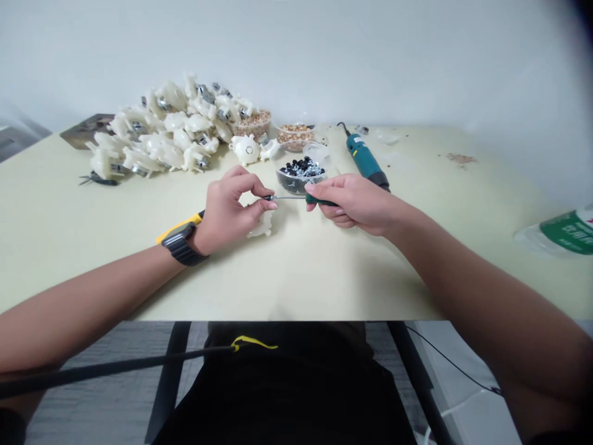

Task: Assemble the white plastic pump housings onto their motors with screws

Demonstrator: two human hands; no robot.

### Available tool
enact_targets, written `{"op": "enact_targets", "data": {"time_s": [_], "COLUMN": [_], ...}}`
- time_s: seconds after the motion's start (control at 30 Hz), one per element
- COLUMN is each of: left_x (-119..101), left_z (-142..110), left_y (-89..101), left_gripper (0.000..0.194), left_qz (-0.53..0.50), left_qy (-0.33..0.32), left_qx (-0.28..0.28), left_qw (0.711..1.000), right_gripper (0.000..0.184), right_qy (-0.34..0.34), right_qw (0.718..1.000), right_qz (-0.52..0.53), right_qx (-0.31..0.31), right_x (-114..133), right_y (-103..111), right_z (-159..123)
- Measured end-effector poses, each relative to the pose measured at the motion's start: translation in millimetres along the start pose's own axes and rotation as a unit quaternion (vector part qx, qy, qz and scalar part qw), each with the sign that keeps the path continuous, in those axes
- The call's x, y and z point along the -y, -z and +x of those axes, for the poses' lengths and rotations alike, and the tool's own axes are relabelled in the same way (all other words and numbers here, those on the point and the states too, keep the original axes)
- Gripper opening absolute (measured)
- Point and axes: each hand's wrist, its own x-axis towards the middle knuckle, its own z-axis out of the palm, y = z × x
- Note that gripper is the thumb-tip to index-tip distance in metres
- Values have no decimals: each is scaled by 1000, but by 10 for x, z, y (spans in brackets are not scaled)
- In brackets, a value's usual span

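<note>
We hold one small screwdriver (296,198) between our two hands, its long axis lying level and running from right to left, the tip pointing toward our left hand (230,209). The right hand (356,201) wraps its grip around the green handle, fingers pressed together on it. The left grip pinches thumb and forefinger together at the tip of the shaft; what sits between those fingertips is too small to tell. Under the left palm lies one white plastic part (262,227), resting on the tabletop (301,272).

Just beyond the shaft stands one clear bowl (301,176) of small dark and silvery pieces. Past it we count two more bowls of brownish bits (273,127). Beyond the right hand lies one teal power tool (365,157), angled away from us. Far beyond the left hand a heap of white housings (167,127) spreads out, too many to count. Well out from the right hand, at the tabletop's edge, lies one bottle with a green label (563,233).

Between our hands and the near tabletop edge the surface is bare, and broad room lies open on either side of the forearms.
</note>
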Motion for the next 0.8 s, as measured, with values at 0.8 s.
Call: {"op": "enact_targets", "data": {"time_s": [0.8], "left_x": [6], "left_z": [14], "left_y": [20], "left_gripper": [16], "left_qz": [42], "left_qy": [-112], "left_qx": [-8], "left_qw": [993], "right_gripper": [34], "right_qy": [234], "right_qw": [925], "right_qz": [-265], "right_qx": [-141], "right_x": [-10], "right_y": [-146], "right_z": [-56]}}
